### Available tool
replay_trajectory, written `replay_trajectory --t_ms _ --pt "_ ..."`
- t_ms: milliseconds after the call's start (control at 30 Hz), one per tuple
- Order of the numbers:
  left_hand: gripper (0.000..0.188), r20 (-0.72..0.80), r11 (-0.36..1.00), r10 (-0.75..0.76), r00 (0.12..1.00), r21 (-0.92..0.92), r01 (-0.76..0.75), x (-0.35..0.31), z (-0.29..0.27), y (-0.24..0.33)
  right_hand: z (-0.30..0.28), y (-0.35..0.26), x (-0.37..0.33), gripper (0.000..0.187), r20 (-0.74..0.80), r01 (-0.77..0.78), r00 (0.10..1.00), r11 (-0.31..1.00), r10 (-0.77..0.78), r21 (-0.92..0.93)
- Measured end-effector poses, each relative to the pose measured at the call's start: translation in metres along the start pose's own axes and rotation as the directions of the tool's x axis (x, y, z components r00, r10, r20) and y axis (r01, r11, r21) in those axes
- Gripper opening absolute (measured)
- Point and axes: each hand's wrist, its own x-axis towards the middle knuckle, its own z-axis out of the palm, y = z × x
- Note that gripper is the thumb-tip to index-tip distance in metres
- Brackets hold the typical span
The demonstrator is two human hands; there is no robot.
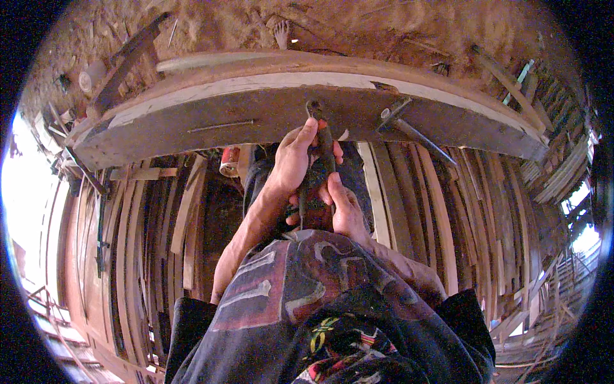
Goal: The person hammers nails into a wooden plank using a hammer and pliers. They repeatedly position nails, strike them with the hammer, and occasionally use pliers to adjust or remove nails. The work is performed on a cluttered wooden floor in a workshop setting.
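Note:
Both hands are on a dark plier-like tool (pixel 327 150), in front of my chest, with its small head over the near edge of a long wooden beam (pixel 275 105). My left hand (pixel 293 160) grips it close to the head, thumb stretched along it beside a small orange-red spot. My right hand (pixel 345 206) is closed around the lower end, nearer my body. Whether anything sits in the tool's head is too dark to tell. Right of the hands, a hammer (pixel 416 136) lies on the beam, its handle reaching over the near edge. A thin metal rod (pixel 220 126) rests on the left part.
Long boards and strips of wood (pixel 441 211) stand or lie close together on both sides of me. A red and white can (pixel 229 161) is just below the beam, left of my hands. Beyond the beam is bare brown earth (pixel 358 29), with a bare foot (pixel 282 34) on it.

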Motion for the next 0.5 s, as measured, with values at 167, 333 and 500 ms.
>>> replay_trajectory --t_ms 167,333,500 --pt "0.048 -0.006 1.0 -0.024 1.0 -0.016 0.024 -0.004 0.008 0.005 0.012 -0.014 -0.003 0.046 -0.037 0.0 0.999 0.999 -0.001 -0.043" --pt "0.049 0.011 0.996 -0.088 0.996 -0.001 0.088 -0.013 0.015 0.011 0.017 -0.022 -0.006 0.048 -0.067 -0.045 0.997 0.998 0.042 -0.046" --pt "0.047 0.012 0.995 0.015 1.0 0.102 -0.017 -0.005 0.009 0.006 0.021 -0.021 -0.003 0.051 -0.103 -0.053 0.994 0.995 0.044 -0.085"
